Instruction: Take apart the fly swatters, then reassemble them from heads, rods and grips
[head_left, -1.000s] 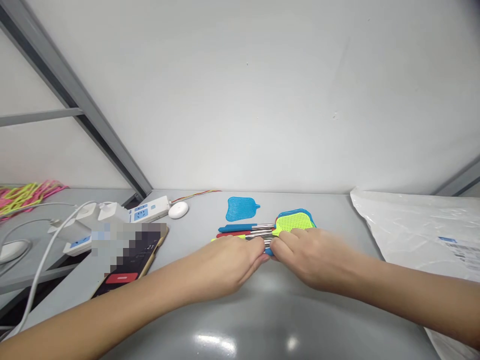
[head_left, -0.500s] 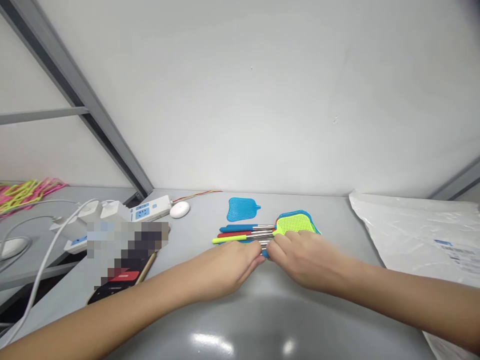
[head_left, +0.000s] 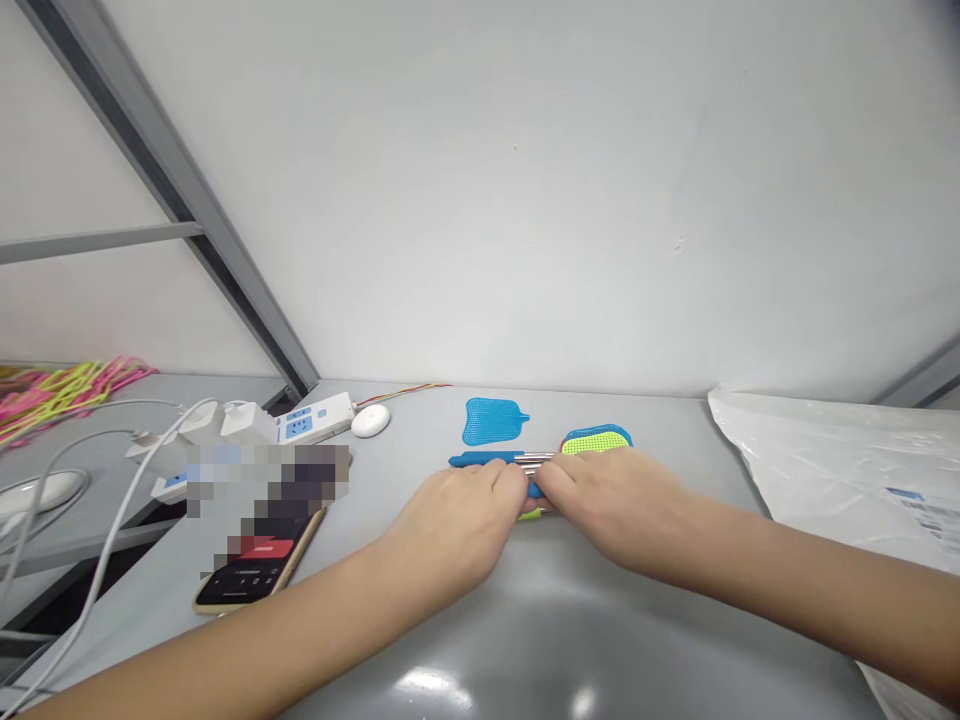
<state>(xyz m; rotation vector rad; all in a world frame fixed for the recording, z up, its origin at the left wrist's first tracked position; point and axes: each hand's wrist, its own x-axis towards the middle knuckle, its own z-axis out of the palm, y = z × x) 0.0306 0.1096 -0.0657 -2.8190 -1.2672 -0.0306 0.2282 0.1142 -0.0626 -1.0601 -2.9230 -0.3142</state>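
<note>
Several fly swatters with metal rods [head_left: 534,458] lie bunched side by side on the grey table. One blue handle [head_left: 484,458] points left. Their mesh heads stack at the right, a yellow-green head [head_left: 596,442] over a blue one. My left hand [head_left: 469,515] is closed around the handle side of the bunch, covering most of the handles. Wrapped over the rods beside the heads is my right hand [head_left: 619,505], its fingers nearly touching the left ones. A blue and a yellow-green bit show beneath the hands. Behind them lies a separate blue swatter head [head_left: 493,421].
A white plastic mailing bag [head_left: 817,460] lies at the right. On the left are a phone [head_left: 251,580], a power strip [head_left: 330,415] with plugs and cables, and a round white device [head_left: 370,421]. Pink and yellow cords [head_left: 75,390] lie beyond the metal frame [head_left: 225,270].
My hands have moved farther over the bunch, hiding the red and yellow-green handles and more of the front heads. A yellow-green part now shows below them. The view has shifted slightly.
</note>
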